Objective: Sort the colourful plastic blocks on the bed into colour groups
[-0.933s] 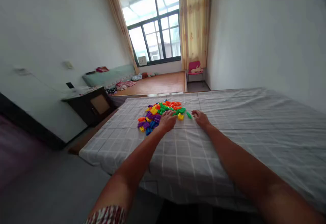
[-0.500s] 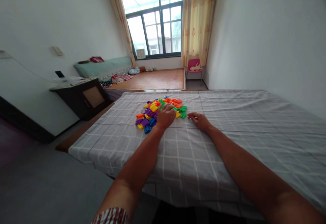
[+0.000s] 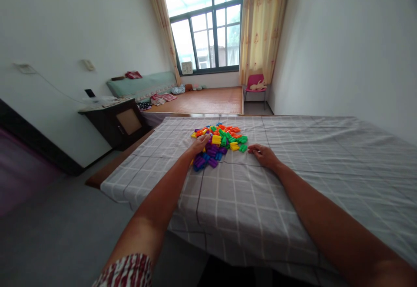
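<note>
A loose pile of plastic building blocks point(image 3: 223, 139) in orange, yellow, green, purple and blue lies on the grey checked cloth. At the pile's left side, my left hand point(image 3: 197, 145) reaches in with its fingers stretched out against the pieces, covering some of them. Beside its fingertips sits a yellow block point(image 3: 216, 139), with purple blocks point(image 3: 212, 150) nearer to me. My right hand point(image 3: 264, 155) rests on the cloth just right of the pile, its fingers loosely bent and apart. Closest to those fingertips is a green block point(image 3: 243, 148).
The checked cloth point(image 3: 312, 148) covers the table, hanging over its front edge. Beyond stands a bed point(image 3: 211, 100) with clothes on its left side. A dark cabinet point(image 3: 110, 124) is at left, and a pink chair point(image 3: 256, 82) stands by the curtain.
My left hand has moved from the top of the pile to its left side. Blocks on the near left have shifted rightward, closer together. My right hand has stayed by the green block.
</note>
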### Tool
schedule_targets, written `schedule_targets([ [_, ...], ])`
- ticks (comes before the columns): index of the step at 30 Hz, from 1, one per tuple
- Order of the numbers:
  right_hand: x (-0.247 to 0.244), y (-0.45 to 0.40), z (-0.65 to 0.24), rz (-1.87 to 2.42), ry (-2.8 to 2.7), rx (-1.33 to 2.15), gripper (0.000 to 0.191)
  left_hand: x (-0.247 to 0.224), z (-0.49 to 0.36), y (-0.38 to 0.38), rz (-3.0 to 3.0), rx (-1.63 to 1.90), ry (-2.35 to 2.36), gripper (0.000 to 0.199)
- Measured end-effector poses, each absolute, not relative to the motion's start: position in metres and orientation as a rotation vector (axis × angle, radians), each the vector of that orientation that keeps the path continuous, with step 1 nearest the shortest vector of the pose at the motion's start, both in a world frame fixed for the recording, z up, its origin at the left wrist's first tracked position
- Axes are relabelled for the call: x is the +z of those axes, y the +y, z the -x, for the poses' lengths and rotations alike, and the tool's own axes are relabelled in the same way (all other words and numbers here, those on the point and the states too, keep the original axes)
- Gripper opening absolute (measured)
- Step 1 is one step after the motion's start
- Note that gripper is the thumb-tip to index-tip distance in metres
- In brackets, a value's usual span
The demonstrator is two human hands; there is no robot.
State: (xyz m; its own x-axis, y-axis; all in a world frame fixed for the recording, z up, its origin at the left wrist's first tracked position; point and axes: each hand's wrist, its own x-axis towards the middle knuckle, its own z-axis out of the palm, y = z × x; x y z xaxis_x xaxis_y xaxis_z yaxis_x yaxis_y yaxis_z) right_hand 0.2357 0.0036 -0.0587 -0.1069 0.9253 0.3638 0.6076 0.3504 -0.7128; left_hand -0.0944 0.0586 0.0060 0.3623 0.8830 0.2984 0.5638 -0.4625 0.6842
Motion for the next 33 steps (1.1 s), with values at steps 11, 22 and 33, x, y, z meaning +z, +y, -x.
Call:
schedule_targets([
  [11,-0.061,0.001,-0.240,1.404,-1.776,0.425,0.032,0.015,0.026,0.070,-2.571,0.723,1.115,0.045],
  [22,-0.063,0.003,-0.235,1.413,-1.788,0.417,0.030,0.007,0.127,0.193,-2.108,0.625,1.756,0.044],
  [33,-0.057,-0.001,-0.236,1.417,-1.789,0.425,0.029,0.033,0.081,0.120,-2.200,0.603,1.093,0.057],
])
